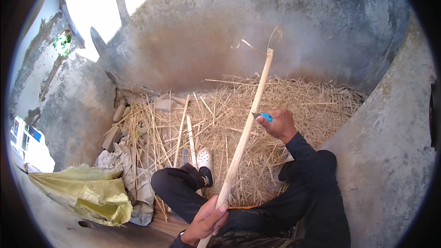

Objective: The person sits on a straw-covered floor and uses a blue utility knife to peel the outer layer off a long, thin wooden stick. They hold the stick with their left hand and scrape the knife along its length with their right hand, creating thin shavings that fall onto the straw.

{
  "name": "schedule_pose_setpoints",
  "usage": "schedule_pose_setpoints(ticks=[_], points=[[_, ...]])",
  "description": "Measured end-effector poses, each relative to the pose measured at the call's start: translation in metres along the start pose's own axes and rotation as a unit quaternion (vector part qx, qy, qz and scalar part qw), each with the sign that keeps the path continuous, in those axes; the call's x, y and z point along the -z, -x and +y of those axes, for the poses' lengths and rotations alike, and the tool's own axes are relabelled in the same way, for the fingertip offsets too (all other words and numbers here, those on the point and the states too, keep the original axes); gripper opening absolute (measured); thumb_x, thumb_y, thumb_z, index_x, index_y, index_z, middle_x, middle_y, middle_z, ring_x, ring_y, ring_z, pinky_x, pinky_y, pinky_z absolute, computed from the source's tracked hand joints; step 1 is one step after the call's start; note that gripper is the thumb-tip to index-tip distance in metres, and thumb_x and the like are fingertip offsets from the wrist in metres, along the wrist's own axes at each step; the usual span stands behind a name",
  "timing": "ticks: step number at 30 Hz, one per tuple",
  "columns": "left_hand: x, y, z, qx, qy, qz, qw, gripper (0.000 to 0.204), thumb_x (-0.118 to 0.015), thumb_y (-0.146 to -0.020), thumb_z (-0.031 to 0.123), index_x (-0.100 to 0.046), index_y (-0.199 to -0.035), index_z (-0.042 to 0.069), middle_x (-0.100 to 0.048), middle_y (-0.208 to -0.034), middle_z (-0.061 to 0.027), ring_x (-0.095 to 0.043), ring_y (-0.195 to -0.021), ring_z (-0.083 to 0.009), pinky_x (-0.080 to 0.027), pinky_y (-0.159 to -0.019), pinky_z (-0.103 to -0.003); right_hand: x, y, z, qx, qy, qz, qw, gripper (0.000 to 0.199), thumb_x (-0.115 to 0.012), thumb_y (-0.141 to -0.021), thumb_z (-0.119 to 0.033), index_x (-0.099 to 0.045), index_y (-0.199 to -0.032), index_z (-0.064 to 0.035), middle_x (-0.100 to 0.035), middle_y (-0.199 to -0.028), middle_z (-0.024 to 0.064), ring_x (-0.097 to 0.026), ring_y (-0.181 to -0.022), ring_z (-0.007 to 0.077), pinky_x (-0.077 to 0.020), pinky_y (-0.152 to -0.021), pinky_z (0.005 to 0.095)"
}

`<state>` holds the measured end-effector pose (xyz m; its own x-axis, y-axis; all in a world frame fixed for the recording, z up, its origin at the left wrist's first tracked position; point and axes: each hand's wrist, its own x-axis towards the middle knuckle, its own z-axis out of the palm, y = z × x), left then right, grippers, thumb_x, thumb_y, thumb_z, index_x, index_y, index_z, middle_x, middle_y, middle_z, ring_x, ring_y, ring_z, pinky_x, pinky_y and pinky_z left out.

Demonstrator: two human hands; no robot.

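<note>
A long pale wooden stick (240,149) slants up and away from my lap, with thin curled shavings (250,46) hanging off its far end. My left hand (205,220) is wrapped round the stick near its lower end. In my right hand (280,125), closed, is a small blue-handled knife (265,117). Its short dark blade lies against the stick, a little beyond the middle. Most of the knife's handle is hidden inside the fist.
Shavings and straw-like strips (294,96) cover the floor ahead. More long sticks (182,128) lie left of my shoe (205,160). A yellowish sack (87,190) rests at the left. Grey walls (275,14) enclose the spot, with a sloping one (386,147) at the right.
</note>
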<state>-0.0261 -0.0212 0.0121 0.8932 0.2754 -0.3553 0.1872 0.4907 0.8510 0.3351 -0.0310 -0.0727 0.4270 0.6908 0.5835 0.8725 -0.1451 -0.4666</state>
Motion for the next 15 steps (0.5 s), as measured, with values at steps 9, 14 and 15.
schedule_pose_setpoints(ticks=[9, 14, 15], points=[[-0.002, 0.009, -0.006, 0.040, -0.040, -0.021, 0.998, 0.025, -0.044, -0.102, 0.031, -0.042, -0.103, 0.005, -0.040, -0.061, 0.0027, -0.034, -0.044, -0.0040, -0.031, -0.040, -0.018, 0.026, -0.028, 0.050, -0.132, -0.001, 0.035, 0.991, 0.070, -0.044, -0.086, -0.073, -0.061, -0.055, -0.0118, -0.046, -0.043, 0.0043, -0.048, -0.038, 0.0205, -0.0365, -0.039, 0.0385], [0.007, 0.008, 0.001, -0.003, -0.074, 0.037, 0.997, 0.025, -0.044, -0.102, 0.030, -0.045, -0.104, 0.004, -0.041, -0.061, 0.0027, -0.036, -0.045, -0.0040, -0.032, -0.041, -0.019, -0.003, 0.040, -0.069, 0.100, -0.067, -0.130, 0.984, 0.069, -0.044, -0.085, -0.074, -0.057, -0.053, -0.0136, -0.045, -0.042, 0.0012, -0.044, -0.034, 0.0168, -0.0351, -0.037, 0.0334], [0.007, 0.008, 0.003, -0.007, -0.098, 0.046, 0.994, 0.025, -0.044, -0.102, 0.029, -0.045, -0.104, 0.004, -0.042, -0.061, 0.0027, -0.036, -0.045, -0.0041, -0.032, -0.041, -0.019, -0.003, 0.036, -0.066, 0.093, -0.043, -0.105, 0.989, 0.070, -0.044, -0.085, -0.074, -0.056, -0.052, -0.0135, -0.045, -0.041, 0.0013, -0.045, -0.034, 0.0168, -0.0350, -0.037, 0.0333]])
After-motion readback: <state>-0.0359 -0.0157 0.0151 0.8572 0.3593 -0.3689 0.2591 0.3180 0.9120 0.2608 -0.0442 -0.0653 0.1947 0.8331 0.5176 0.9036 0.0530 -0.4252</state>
